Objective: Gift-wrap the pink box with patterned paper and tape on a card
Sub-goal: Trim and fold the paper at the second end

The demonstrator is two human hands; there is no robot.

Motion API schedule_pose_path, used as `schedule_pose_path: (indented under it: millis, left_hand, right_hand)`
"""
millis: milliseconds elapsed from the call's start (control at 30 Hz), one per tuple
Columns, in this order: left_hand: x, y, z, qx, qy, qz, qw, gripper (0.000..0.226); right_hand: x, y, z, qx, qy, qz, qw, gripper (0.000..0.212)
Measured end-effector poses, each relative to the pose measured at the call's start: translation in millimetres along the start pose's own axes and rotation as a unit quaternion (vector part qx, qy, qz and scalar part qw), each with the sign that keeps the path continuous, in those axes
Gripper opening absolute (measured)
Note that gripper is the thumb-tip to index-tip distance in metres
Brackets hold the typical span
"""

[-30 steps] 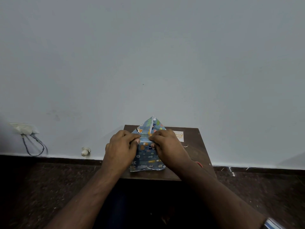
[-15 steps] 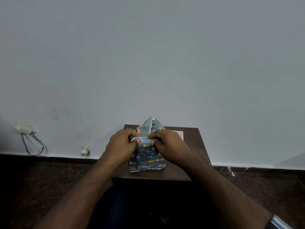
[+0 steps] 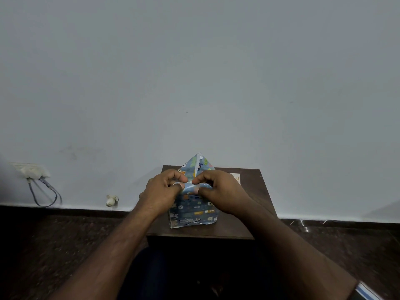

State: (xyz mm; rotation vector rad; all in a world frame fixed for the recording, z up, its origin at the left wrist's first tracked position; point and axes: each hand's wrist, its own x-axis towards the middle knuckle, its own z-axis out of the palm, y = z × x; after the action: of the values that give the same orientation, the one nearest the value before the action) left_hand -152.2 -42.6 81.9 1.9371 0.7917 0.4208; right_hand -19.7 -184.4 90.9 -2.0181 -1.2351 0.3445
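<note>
The box stands on a small dark wooden table, fully covered in blue patterned paper; no pink shows. A pointed triangular flap of the paper sticks up behind my fingers. My left hand and my right hand sit side by side on the box's top near edge, thumbs and curled fingers pinching a rolled fold of the paper there. A small white card lies on the table behind my right hand, mostly hidden.
The table stands against a plain grey wall. A wall socket with dangling cables is at the far left, and a small white fitting sits low on the wall. Dark stone floor surrounds the table.
Both hands have shifted slightly up along the box top, and the paper fold between the thumbs has been rolled tighter. The box has stayed in place.
</note>
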Motion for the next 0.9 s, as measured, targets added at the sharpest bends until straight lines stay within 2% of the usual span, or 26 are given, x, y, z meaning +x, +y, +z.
schedule_pose_path:
  millis: [100,200,300,400,500,733,900]
  left_hand:
    - [1,3,-2,-0.006,0.002,0.006,1.0,0.01]
    - [2,1,-3,-0.008,-0.003,0.006,1.0,0.017]
    - [1,0,-5,-0.01,-0.018,0.015,1.0,0.013]
    - [0,-3,-9,-0.011,-0.04,0.035,0.999,0.01]
    - [-1,-3,-13,-0.002,-0.054,0.035,0.998,0.015]
    - [-1,5,-7,-0.076,-0.027,-0.015,0.997,0.01]
    - [0,9,-5,-0.056,-0.012,-0.03,0.998,0.012]
  right_hand:
    - [-1,3,1,-0.061,0.006,-0.067,0.996,0.031]
    - [0,7,5,-0.106,0.031,-0.1,0.989,0.026]
    - [0,8,6,-0.147,0.045,-0.139,0.978,0.018]
    - [0,9,11,-0.19,0.049,-0.17,0.966,0.021]
    - [1,15,17,-0.191,0.061,-0.161,0.966,0.024]
    - [1,14,13,-0.153,0.025,-0.141,0.978,0.042]
    - [0,15,16,-0.166,0.036,-0.143,0.975,0.04]
